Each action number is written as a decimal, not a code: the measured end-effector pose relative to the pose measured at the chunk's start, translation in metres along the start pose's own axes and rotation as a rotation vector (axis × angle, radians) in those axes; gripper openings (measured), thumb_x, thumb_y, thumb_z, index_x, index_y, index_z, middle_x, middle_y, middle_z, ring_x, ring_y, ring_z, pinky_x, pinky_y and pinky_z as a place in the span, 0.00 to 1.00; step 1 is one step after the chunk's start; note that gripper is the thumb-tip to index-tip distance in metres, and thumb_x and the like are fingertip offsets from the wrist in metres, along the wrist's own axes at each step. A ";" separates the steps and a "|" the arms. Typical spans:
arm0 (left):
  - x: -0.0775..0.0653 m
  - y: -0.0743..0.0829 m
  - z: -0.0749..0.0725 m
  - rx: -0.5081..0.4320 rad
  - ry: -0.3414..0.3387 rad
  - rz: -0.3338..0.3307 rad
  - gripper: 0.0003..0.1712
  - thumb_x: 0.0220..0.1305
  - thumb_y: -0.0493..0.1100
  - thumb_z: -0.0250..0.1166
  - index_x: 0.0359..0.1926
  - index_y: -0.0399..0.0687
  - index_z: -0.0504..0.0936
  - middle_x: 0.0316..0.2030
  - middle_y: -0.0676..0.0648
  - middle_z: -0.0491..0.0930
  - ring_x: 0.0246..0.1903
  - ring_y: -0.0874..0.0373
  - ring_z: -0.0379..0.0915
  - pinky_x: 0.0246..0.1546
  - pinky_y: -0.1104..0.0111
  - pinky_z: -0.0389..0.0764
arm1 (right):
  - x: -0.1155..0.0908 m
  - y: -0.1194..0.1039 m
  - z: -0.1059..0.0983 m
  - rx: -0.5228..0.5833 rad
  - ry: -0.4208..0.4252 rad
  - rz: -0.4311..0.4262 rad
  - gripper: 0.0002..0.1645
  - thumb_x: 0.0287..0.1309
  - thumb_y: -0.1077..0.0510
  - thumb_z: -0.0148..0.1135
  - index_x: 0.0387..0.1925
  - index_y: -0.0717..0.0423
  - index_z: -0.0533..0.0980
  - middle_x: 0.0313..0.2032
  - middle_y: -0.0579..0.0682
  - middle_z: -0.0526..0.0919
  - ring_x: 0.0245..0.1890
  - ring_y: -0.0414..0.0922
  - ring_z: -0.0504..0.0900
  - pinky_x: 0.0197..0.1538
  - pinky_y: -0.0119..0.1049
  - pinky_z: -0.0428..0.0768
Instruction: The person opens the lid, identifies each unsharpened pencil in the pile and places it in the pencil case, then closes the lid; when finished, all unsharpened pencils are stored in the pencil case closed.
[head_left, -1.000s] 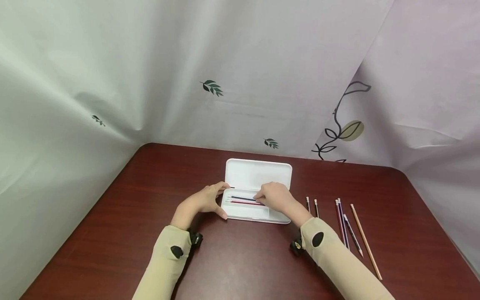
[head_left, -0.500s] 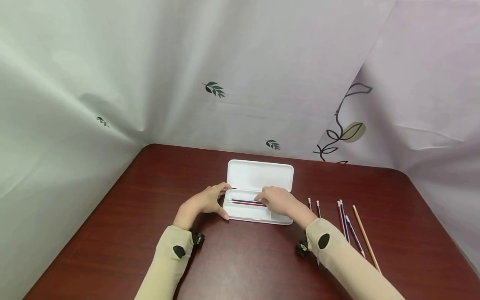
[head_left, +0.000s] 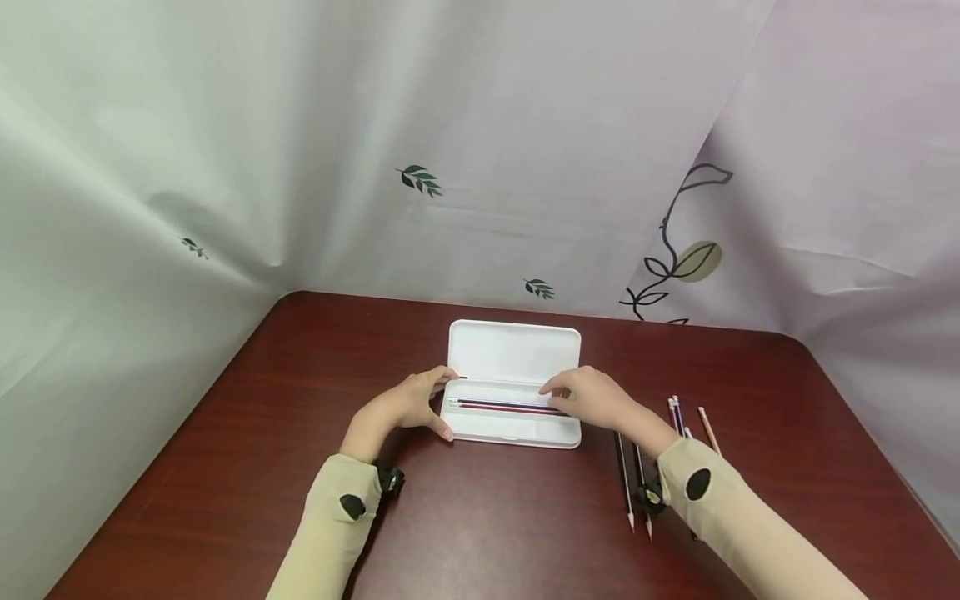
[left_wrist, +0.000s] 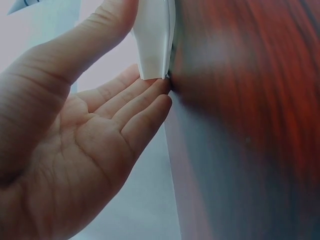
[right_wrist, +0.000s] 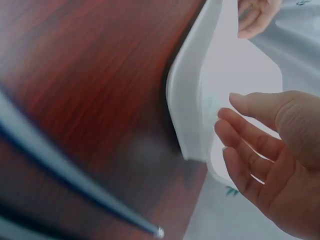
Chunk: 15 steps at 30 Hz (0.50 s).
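A white pencil case (head_left: 480,428) lies with its lid (head_left: 513,350) up near the middle of the table. Two pencils, a dark blue one and a red one (head_left: 502,409), lie side by side lengthwise in its tray. My left hand (head_left: 405,404) holds the case's left end, thumb at the front corner and fingers at the back corner. Over the right end hovers my right hand (head_left: 600,400), fingers loosely bent, with nothing between thumb and fingertips (right_wrist: 227,113) in the right wrist view. It covers the pencils' right ends in the head view.
Right of the case, two dark pencils (head_left: 626,483) lie on the dark red wooden table (head_left: 480,533). Further right, several more pencils (head_left: 678,414) and a long wood-coloured one (head_left: 708,429) are partly hidden by my right forearm. A pale curtain (head_left: 487,233) hangs behind the table.
The dark blue pencil has settled against the red one in the tray. My right hand has let go and moved right along the case. The left hand has kept its place.
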<state>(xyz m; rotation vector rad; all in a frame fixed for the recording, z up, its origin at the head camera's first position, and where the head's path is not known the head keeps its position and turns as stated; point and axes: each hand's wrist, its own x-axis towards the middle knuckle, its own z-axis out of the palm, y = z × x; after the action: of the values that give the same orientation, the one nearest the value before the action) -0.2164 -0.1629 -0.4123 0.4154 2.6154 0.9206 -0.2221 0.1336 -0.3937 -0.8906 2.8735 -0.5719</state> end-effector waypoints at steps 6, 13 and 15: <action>0.001 0.002 0.000 0.002 0.001 0.013 0.53 0.30 0.43 0.81 0.61 0.43 0.65 0.62 0.39 0.68 0.63 0.49 0.63 0.62 0.56 0.64 | -0.025 0.018 -0.011 -0.025 0.042 0.003 0.11 0.53 0.60 0.65 0.40 0.53 0.83 0.34 0.45 0.84 0.25 0.34 0.74 0.28 0.30 0.73; -0.001 0.001 0.000 -0.004 0.002 0.041 0.52 0.31 0.43 0.81 0.60 0.42 0.65 0.61 0.38 0.69 0.62 0.49 0.64 0.62 0.56 0.65 | -0.062 0.035 -0.011 -0.002 0.098 0.038 0.10 0.52 0.59 0.66 0.39 0.53 0.83 0.30 0.40 0.82 0.29 0.34 0.77 0.31 0.32 0.76; -0.001 0.001 0.000 -0.010 0.000 0.042 0.52 0.30 0.43 0.81 0.60 0.41 0.66 0.61 0.38 0.69 0.62 0.48 0.65 0.62 0.56 0.65 | -0.074 0.040 -0.010 0.009 0.116 0.046 0.10 0.53 0.59 0.66 0.39 0.53 0.82 0.30 0.39 0.82 0.30 0.34 0.78 0.33 0.32 0.76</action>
<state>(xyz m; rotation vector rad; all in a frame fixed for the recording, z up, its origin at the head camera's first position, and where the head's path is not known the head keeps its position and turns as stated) -0.2154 -0.1623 -0.4112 0.4701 2.6105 0.9462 -0.1842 0.2090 -0.4018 -0.8140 2.9828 -0.6521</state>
